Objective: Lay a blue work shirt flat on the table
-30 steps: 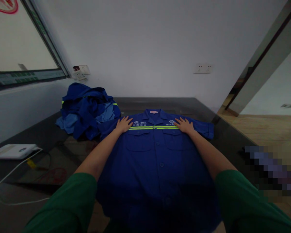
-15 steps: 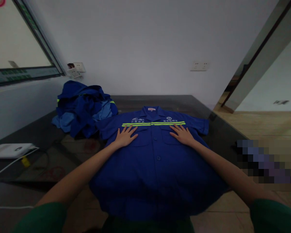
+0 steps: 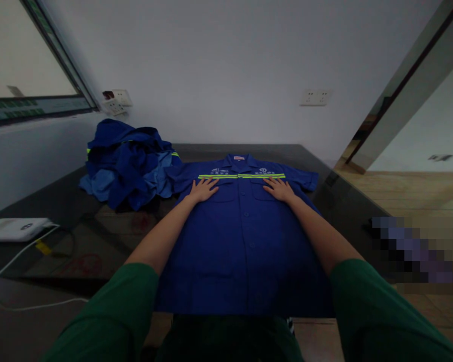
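Observation:
A blue short-sleeved work shirt (image 3: 219, 241) lies front side up and spread out on the dark table, collar toward the wall. It has a yellow-green reflective stripe across the chest, white printing above it and buttons down the middle. My left hand (image 3: 204, 190) rests flat on the left chest pocket area, fingers spread, tips at the stripe. On the other chest pocket my right hand (image 3: 280, 190) lies flat in the same way. Neither hand grips the cloth. The shirt's hem is at the near table edge, close to my body.
A heap of crumpled blue garments (image 3: 130, 163) sits at the table's back left. A white device (image 3: 17, 230) with a white cable lies at the left on the dark table (image 3: 347, 221). Wall sockets (image 3: 316, 97) are behind. A blurred-out patch (image 3: 415, 251) covers something at the right.
Both hands and the shirt have moved away from me toward the wall. The shirt's lower part, rounded and bunched before, now lies straighter and flatter.

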A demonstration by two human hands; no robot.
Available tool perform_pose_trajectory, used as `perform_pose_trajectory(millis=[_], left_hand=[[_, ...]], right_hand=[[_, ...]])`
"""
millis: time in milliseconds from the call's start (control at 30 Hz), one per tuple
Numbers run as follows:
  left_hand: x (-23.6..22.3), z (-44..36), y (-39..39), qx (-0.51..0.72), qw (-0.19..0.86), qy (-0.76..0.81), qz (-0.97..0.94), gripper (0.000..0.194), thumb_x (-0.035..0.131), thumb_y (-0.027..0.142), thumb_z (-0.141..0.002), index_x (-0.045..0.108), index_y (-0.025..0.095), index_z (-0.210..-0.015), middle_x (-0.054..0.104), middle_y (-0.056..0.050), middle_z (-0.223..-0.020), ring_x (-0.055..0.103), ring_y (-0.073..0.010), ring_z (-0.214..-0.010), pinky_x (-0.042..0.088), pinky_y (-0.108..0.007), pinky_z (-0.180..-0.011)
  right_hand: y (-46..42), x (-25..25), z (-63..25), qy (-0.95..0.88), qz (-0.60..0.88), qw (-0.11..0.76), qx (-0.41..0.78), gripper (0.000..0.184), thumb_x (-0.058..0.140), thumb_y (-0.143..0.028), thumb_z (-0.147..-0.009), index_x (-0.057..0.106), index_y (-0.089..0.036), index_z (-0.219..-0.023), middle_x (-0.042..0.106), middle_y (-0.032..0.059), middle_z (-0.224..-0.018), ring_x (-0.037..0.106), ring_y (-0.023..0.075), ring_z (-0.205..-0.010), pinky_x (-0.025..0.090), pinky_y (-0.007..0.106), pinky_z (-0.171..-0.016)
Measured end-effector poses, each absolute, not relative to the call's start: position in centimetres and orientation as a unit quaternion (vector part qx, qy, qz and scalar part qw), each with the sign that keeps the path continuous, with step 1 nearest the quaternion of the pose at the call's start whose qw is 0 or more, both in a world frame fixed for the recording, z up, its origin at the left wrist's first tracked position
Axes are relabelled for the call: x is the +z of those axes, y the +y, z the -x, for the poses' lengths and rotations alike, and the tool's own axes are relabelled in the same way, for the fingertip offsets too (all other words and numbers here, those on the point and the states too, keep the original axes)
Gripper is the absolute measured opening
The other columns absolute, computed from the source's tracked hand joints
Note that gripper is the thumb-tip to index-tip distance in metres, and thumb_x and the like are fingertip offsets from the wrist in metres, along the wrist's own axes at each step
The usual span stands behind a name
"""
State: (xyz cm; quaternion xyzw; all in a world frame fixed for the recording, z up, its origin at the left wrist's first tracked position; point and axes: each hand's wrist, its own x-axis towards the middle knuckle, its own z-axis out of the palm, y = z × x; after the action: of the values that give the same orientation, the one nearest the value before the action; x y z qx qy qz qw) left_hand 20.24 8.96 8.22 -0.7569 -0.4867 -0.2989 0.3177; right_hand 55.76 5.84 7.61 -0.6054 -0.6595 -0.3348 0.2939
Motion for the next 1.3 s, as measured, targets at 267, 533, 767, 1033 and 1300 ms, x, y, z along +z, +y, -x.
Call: perform_pose_trajectory(millis=[267,533,767,1033,1300], left_hand=[[5.1,-20.3,6.7,-0.318,0.326,-0.487,0.745,0.061,0.021,0.063,-0.093,0.02,0.039,-0.149,0.019,-0.004,-0.158,0.013,-0.0391,-0.143,0.012,-0.072,-0.105],[2.5,-19.3,6.0,-0.312,0.305,-0.499,0.748,0.062,0.016,0.067,-0.091,0.019,0.043,-0.148,0.015,0.002,-0.159,0.011,-0.0349,-0.145,0.012,-0.066,-0.11],[5.2,-19.9,6.4,-0.33,0.331,-0.488,0.737,0.054,0.025,0.051,-0.095,0.033,0.034,-0.146,0.026,-0.003,-0.156,0.02,-0.0325,-0.143,0.017,-0.065,-0.11],[-3.2,-13.5,-2.5,-0.288,0.268,-0.322,0.862,0.053,0.036,0.047,-0.09,0.046,0.028,-0.139,0.044,-0.003,-0.147,0.038,-0.0187,-0.137,0.03,-0.038,-0.113],[-15.1,-6.2,-6.4,-0.288,0.336,-0.334,0.832,0.067,0.061,0.038,-0.073,0.044,0.042,-0.138,0.04,-0.003,-0.146,0.038,-0.0285,-0.136,0.038,-0.048,-0.107]], right_hand=[[2.5,4.2,-52.2,-0.655,0.584,0.321,-0.357,0.065,0.021,-0.065,-0.093,0.028,-0.033,-0.149,0.02,0.007,-0.158,0.019,0.0397,-0.141,0.025,0.068,-0.104],[1.9,1.1,-52.5,-0.696,0.573,0.283,-0.328,0.067,0.018,-0.07,-0.09,0.02,-0.041,-0.149,0.016,-0.0004,-0.159,0.012,0.038,-0.144,0.012,0.067,-0.11],[2.3,4.4,-52.3,-0.711,0.548,0.291,-0.333,0.06,0.026,-0.06,-0.094,0.031,-0.033,-0.148,0.02,0.0027,-0.158,0.015,0.0349,-0.144,0.016,0.065,-0.11],[-10.0,-2.9,-59.7,-0.786,0.433,0.381,-0.222,0.051,0.048,-0.05,-0.089,0.053,-0.025,-0.133,0.053,0.0063,-0.139,0.047,0.0256,-0.128,0.039,0.043,-0.108],[-15.5,-16.9,-64.3,-0.773,0.47,0.362,-0.224,0.053,0.061,-0.035,-0.081,0.053,-0.033,-0.133,0.045,0.0042,-0.145,0.04,0.0262,-0.135,0.039,0.049,-0.109]])
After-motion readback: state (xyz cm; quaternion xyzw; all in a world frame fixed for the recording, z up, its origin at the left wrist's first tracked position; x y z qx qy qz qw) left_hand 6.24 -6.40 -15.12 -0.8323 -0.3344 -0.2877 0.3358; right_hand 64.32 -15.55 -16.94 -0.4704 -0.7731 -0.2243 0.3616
